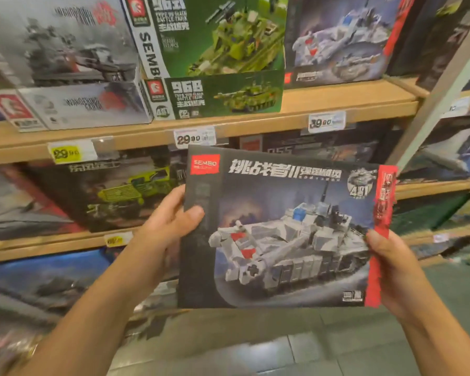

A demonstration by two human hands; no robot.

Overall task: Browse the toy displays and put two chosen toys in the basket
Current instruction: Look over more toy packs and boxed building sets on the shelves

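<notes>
The wooden shelves fill the view, stacked with boxed brick sets: a green tank box and a greyish box on the upper board, a matching grey-tank box standing at upper right, darker boxes on the rows below. Price tags sit along the shelf edges. No basket is in sight.

In front of the shelves, held clear of them and facing the camera, is the grey tank set, a flat dark box with a red strip down its right edge, tilted slightly clockwise.

The step in hand looks like inspection of a candidate toy. To do it well, the box should stay square to the eyes, steady enough for the print to be read, and gripped at the edges so the picture is not covered. If it is chosen, it will want lowering flat into the basket, which must first be found outside this view.

The left hand grips the box's left edge, thumb pressed on the front face, the other fingers curled behind it out of sight. Its forearm rises from the lower left.

The right hand holds the right edge low down, thumb on the front beside the red strip, palm wrapped round the side; the fingers behind cannot be seen. Its forearm comes in from the lower right corner.
</notes>
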